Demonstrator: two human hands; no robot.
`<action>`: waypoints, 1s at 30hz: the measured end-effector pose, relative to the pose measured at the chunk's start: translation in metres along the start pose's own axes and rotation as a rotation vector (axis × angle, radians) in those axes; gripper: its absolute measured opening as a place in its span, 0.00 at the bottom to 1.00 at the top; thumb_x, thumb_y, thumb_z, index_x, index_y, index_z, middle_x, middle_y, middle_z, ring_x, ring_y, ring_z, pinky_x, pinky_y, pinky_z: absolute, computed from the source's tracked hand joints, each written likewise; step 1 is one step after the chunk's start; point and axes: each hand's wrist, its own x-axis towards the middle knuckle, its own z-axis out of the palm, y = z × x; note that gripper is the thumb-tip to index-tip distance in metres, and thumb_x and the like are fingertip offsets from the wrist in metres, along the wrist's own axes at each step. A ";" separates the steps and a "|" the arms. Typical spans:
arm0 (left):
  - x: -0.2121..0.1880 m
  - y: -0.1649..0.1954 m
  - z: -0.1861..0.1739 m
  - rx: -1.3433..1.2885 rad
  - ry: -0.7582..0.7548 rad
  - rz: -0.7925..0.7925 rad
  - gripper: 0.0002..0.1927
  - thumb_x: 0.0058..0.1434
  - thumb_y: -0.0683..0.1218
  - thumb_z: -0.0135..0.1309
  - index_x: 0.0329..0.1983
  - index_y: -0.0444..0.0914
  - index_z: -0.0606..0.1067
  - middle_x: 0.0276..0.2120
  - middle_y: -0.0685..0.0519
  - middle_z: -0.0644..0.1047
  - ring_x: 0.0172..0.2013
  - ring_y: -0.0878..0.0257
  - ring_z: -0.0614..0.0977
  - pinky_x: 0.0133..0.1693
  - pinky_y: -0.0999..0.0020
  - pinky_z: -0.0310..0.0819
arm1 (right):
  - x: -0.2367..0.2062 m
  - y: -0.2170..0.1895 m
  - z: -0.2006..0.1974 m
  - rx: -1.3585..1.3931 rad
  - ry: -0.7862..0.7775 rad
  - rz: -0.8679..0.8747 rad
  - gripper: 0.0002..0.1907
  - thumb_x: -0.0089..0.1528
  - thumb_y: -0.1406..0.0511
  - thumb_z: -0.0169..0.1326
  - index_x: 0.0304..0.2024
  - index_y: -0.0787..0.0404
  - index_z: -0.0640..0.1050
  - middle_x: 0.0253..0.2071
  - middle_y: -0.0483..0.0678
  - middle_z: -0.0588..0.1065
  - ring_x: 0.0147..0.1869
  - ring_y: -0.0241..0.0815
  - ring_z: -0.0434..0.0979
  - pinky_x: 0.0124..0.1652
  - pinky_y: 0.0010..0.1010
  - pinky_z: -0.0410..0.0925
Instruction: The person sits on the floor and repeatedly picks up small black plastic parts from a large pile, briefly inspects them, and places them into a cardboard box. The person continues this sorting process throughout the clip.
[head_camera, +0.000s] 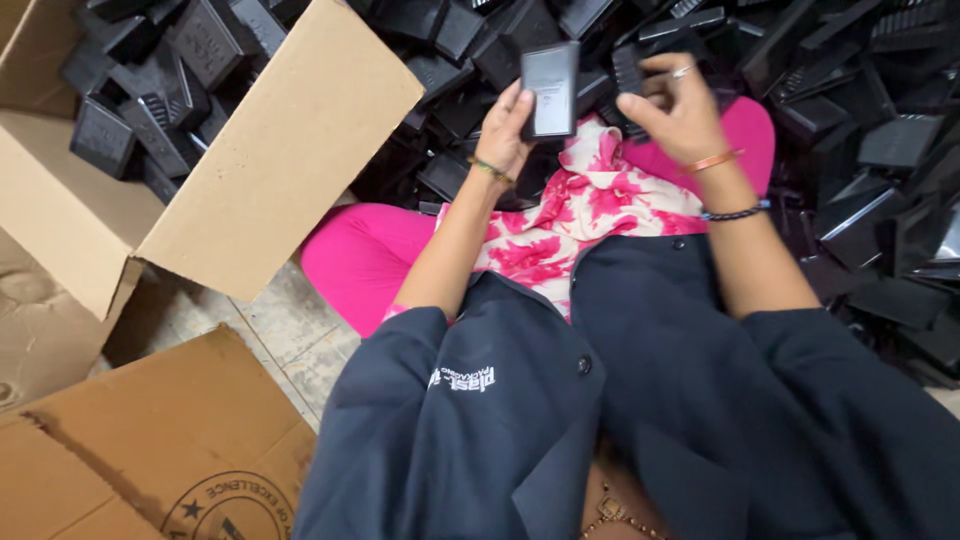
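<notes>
Just above the middle of the frame, our left hand (505, 125) holds a flat black plastic piece (549, 90) upright, its grip clamped along the piece's left edge with the thumb behind and the fingers wrapped to the front. Our right hand (678, 110) hovers just beside it at the upper right, fingers loosely curled and pinched on a smaller dark piece (628, 72), though we cannot tell exactly how tightly that grip closes. To handle this well, we judge it best to keep the flat piece steady by its edge so its face stays visible, and to bring the right hand in squarely rather than at a slant.

Around the hands, across the top and right of the frame, lies a deep heap of black plastic parts (860, 150), spread over the floor and up against our lap. At the upper left, an open cardboard box (270, 170) holds more of the same parts. A flattened sheet of cardboard (130, 450) lies at the lower left, and between it and the box a patch of worn stone floor (290, 330) shows. We sit low, without a table.
</notes>
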 end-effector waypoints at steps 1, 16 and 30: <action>-0.008 -0.003 -0.005 -0.027 -0.004 -0.011 0.22 0.72 0.50 0.52 0.65 0.36 0.69 0.54 0.50 0.78 0.51 0.59 0.82 0.55 0.57 0.78 | -0.001 0.002 0.021 0.220 0.012 0.055 0.29 0.69 0.59 0.65 0.65 0.63 0.69 0.49 0.49 0.76 0.50 0.36 0.76 0.50 0.28 0.72; -0.068 0.044 -0.013 0.181 0.362 0.296 0.41 0.72 0.69 0.39 0.64 0.27 0.69 0.56 0.44 0.78 0.55 0.57 0.78 0.61 0.63 0.70 | -0.025 -0.072 0.149 0.020 0.020 -0.217 0.31 0.63 0.60 0.68 0.63 0.66 0.72 0.55 0.54 0.77 0.57 0.43 0.79 0.56 0.32 0.73; -0.052 0.033 -0.042 -0.189 0.527 0.008 0.48 0.62 0.78 0.39 0.53 0.29 0.75 0.38 0.46 0.78 0.36 0.57 0.80 0.41 0.62 0.78 | -0.045 -0.069 0.160 -0.183 -0.174 -0.378 0.35 0.62 0.60 0.67 0.67 0.69 0.70 0.59 0.66 0.74 0.61 0.58 0.77 0.57 0.41 0.71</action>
